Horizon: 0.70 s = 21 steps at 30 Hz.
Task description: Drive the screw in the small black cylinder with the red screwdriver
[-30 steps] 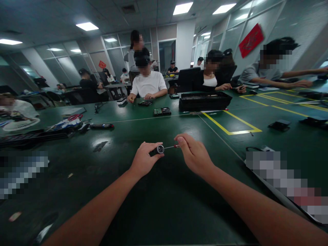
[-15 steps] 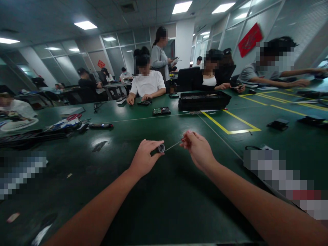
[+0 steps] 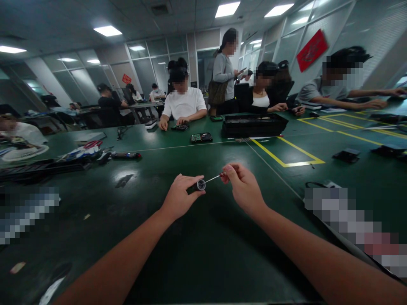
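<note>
Between the thumb and fingers of my left hand (image 3: 178,198) is a small black cylinder (image 3: 201,185), its round, pale-rimmed end facing me. My right hand (image 3: 245,187) is closed around a thin screwdriver (image 3: 212,179); its reddish handle is mostly hidden by the fingers. The metal shaft slants down to the left, and its tip reaches the cylinder's round end. Whether the tip is inside or just in front of it, I cannot tell. Both hands are above the green table (image 3: 197,258).
Across the table are a circuit-board device (image 3: 201,137) and a long black tray (image 3: 254,125). A dark pen-like tool (image 3: 126,156) and a pile of cables (image 3: 87,151) lie to the left. Black parts (image 3: 346,155) are at right. Several people sit around; one stands behind.
My right hand has shifted slightly left, bringing the screwdriver's tip to the cylinder's end. My left hand keeps its hold nearly unmoved. The standing person in the background has moved right.
</note>
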Tool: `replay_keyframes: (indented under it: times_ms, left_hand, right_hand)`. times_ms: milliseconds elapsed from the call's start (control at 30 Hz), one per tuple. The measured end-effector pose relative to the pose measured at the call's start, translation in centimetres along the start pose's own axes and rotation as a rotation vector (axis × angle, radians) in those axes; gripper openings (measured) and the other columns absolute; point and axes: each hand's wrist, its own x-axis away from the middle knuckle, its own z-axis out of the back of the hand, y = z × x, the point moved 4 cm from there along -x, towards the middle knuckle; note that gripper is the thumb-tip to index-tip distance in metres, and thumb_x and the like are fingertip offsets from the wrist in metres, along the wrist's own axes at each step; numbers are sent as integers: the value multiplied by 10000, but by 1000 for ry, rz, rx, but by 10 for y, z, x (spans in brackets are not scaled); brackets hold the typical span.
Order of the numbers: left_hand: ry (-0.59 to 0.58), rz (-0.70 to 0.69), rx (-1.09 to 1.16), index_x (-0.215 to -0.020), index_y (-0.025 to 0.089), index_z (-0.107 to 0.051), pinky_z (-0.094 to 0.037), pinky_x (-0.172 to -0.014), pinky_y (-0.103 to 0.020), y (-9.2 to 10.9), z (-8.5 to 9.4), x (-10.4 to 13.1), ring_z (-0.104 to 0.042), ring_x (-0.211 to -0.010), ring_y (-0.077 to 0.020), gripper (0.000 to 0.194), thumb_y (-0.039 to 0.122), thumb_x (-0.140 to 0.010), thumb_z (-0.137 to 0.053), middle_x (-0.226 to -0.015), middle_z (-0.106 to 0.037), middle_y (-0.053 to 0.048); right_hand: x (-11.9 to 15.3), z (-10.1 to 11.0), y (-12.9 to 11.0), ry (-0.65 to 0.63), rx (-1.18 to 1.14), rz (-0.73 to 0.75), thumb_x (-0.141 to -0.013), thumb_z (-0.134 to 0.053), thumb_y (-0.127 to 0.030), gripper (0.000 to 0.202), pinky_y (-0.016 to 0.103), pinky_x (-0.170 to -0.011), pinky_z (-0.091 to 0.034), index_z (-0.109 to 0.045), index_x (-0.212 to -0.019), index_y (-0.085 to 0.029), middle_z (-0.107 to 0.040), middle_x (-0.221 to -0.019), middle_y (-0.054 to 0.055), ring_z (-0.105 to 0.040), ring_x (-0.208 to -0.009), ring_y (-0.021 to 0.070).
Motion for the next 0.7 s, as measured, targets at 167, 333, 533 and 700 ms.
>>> replay_keyframes:
  times_ms: [167,333,533,700]
  left_hand:
    - [-7,8,-2,-1264,304,-657,-227,-1187,-623,-2,-1,1,-643,-1156,-249,437,313,-839,-762,-1231,-718,-42]
    - [-13,1,-2,-1263,299,-659,-254,-1177,-613,-4,-2,2,-647,-1141,-249,433,303,-842,-758,-1212,-724,-45]
    - [-26,10,-4,-1254,311,-662,-246,-1181,-615,-3,-3,2,-644,-1146,-246,421,304,-844,-757,-1204,-726,-30]
    - [-41,18,-10,-1243,300,-667,-265,-1176,-600,0,-4,2,-645,-1145,-249,421,288,-834,-767,-1221,-722,-34]
  right_hand:
    - [1,3,-8,-15,159,13,-937,-568,-511,341,312,-615,-463,-676,-859,-197,-664,-686,16,-619,-637,173]
    - [3,3,-7,-34,169,82,-955,-549,-415,235,339,-686,-502,-653,-977,-205,-707,-819,43,-677,-755,204]
    - [6,2,-12,-87,277,163,-974,-508,-345,170,311,-649,-474,-609,-1033,-222,-689,-840,26,-652,-730,185]
    - [6,3,-13,-43,353,132,-999,-467,-431,277,294,-526,-377,-638,-937,-222,-628,-675,-5,-562,-563,159]
